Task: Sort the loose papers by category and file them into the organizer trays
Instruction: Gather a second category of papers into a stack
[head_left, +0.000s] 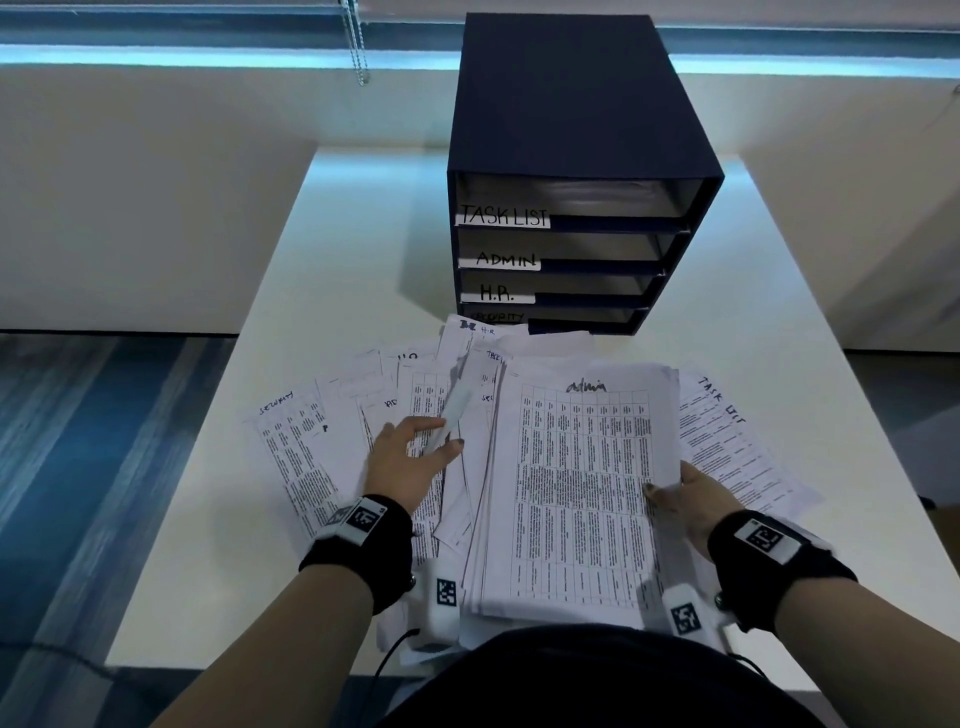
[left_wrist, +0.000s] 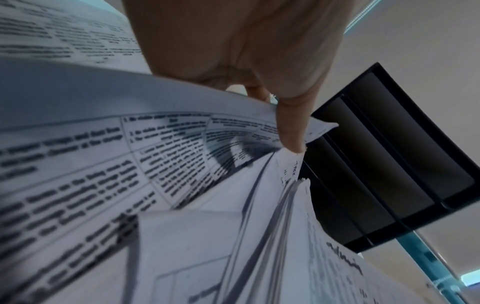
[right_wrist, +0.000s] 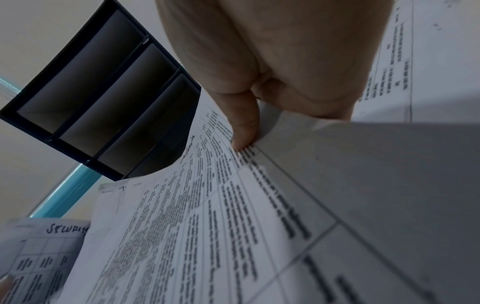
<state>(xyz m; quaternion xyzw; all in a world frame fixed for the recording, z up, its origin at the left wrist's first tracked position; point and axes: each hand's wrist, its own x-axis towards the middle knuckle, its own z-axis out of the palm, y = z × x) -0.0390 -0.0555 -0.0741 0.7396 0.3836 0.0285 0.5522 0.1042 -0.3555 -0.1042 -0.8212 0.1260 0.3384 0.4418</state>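
1. Head view: right hand (head_left: 691, 499) pinches the admin stack (head_left: 576, 493) at its right edge, thumb on top, likely to keep that category together.
2. Left hand (head_left: 410, 457) grips a lifted sheet (head_left: 452, 410) just left of the stack, apparently peeling it off to read its heading.
3. Loose papers (head_left: 296, 441) fan across the worktop (head_left: 208, 545) beyond both grips.
4. Organizer (head_left: 561, 244) stands ahead; papers crowd its bottom tray.
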